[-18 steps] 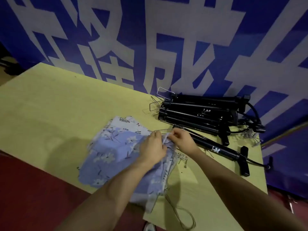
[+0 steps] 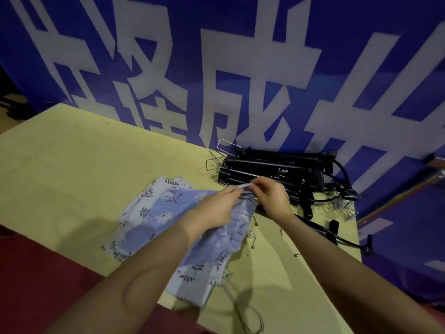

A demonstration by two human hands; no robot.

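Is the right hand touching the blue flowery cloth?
Touching. The head view shows the right hand pinching the raised edge of the blue floral fabric cloth.

Only text in view: blue banner (image 2: 375, 75) hanging behind the table, one row of huge white Chinese characters. The centre one reads 成 (image 2: 243, 97). The character to its left (image 2: 154, 75) is 夆-like on its right half, the left half unclear, so can't confirm it. The outer characters are cut off by the frame and unreadable.
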